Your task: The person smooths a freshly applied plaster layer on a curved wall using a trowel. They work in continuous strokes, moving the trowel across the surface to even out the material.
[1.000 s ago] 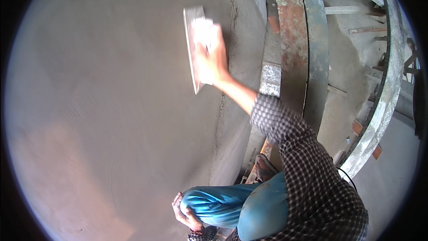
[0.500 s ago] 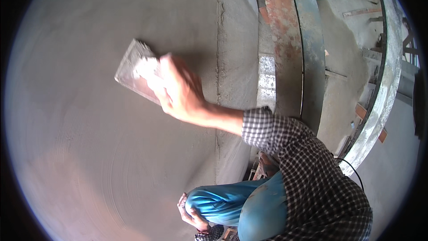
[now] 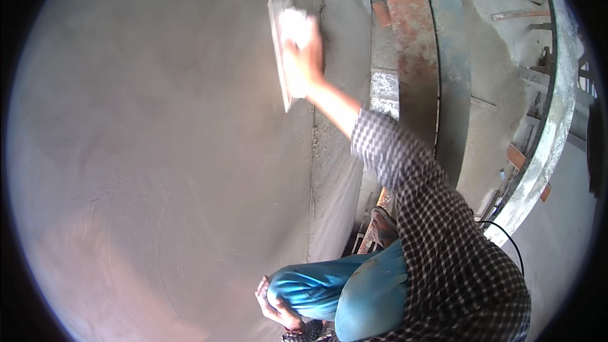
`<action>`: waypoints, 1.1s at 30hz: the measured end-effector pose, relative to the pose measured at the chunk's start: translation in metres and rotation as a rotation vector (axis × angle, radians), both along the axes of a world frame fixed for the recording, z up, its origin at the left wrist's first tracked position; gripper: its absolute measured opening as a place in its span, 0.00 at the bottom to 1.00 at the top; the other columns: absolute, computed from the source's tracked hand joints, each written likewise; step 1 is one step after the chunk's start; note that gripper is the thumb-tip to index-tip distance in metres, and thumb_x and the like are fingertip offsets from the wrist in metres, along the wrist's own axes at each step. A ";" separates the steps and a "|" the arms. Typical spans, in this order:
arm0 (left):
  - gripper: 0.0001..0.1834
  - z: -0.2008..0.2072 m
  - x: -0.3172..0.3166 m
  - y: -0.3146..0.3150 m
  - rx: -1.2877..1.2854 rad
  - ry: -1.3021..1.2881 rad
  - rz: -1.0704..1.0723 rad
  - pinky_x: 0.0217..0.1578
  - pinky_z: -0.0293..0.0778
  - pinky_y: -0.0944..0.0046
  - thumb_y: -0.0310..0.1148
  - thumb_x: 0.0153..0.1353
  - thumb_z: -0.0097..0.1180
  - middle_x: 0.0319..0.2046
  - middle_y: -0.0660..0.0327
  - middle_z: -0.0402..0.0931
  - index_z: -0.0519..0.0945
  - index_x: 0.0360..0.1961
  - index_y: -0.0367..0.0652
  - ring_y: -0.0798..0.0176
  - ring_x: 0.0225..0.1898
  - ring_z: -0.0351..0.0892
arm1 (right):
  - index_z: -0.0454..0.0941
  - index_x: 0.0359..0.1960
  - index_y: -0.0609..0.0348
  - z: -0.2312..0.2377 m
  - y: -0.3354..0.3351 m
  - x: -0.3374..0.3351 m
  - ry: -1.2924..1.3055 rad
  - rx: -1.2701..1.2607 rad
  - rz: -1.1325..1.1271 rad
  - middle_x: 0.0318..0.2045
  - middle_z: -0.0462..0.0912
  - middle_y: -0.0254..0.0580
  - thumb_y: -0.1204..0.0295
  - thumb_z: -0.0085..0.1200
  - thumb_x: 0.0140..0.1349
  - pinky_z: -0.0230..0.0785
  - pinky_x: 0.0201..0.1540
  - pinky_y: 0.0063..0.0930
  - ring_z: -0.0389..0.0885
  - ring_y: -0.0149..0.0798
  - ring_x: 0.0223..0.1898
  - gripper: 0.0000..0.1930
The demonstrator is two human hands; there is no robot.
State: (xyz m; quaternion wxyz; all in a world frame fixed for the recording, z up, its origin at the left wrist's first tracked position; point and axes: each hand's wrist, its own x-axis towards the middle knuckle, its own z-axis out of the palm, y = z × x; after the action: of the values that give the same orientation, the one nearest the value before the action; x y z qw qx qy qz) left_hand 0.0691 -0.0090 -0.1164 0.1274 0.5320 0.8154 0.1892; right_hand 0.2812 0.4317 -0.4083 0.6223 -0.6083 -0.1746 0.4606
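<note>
My right hand (image 3: pixel 304 60) is closed round the handle of a plastering float (image 3: pixel 277 44), a flat rectangular plate with a pale, glare-washed grip. The float is up near the top of the grey plastered surface (image 3: pixel 177 120), its plate turned nearly edge-on and close to the rough ridge line. Whether its whole face touches the plaster cannot be seen. At the bottom, my left hand (image 3: pixel 275 307) rests against my bent knee in blue trousers, fingers apart and curved over it, with no tool in it.
A rough ridge (image 3: pixel 313 152) of plaster runs down the surface's right side. Beyond it lie a rusty red beam (image 3: pixel 410 38) and a grey-green beam (image 3: pixel 448 57). A curved pale metal rail (image 3: pixel 557 114) and scattered brick pieces (image 3: pixel 515 156) are farther right.
My right hand has swept the float up and to the right, toward the ridge, and turned it from a slanted to a near upright angle. My left hand stays on the knee.
</note>
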 end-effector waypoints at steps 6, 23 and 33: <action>0.38 -0.005 0.000 -0.004 -0.013 0.011 0.008 0.71 0.68 0.42 0.59 0.76 0.51 0.60 0.42 0.81 0.81 0.60 0.28 0.43 0.64 0.80 | 0.65 0.69 0.63 -0.015 0.071 0.076 0.108 -0.086 0.023 0.64 0.80 0.63 0.68 0.59 0.72 0.75 0.70 0.49 0.82 0.58 0.65 0.28; 0.37 0.004 0.016 0.008 0.007 0.007 -0.011 0.70 0.69 0.41 0.59 0.75 0.53 0.58 0.41 0.83 0.82 0.57 0.28 0.42 0.64 0.80 | 0.45 0.85 0.64 -0.009 -0.029 -0.018 -0.009 0.029 0.184 0.82 0.59 0.62 0.69 0.59 0.73 0.51 0.85 0.49 0.59 0.56 0.83 0.45; 0.39 -0.005 0.006 0.002 -0.006 0.026 0.021 0.70 0.69 0.40 0.62 0.76 0.52 0.59 0.42 0.82 0.82 0.59 0.28 0.42 0.63 0.80 | 0.63 0.69 0.60 -0.035 0.075 0.079 0.051 -0.169 0.002 0.54 0.81 0.54 0.69 0.58 0.73 0.82 0.52 0.44 0.85 0.47 0.52 0.27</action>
State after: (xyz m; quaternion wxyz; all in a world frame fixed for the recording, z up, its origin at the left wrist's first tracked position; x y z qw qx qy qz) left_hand 0.0755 -0.0072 -0.1216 0.1165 0.5255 0.8230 0.1813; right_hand 0.3599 0.5072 -0.4436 0.5728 -0.6464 -0.1198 0.4897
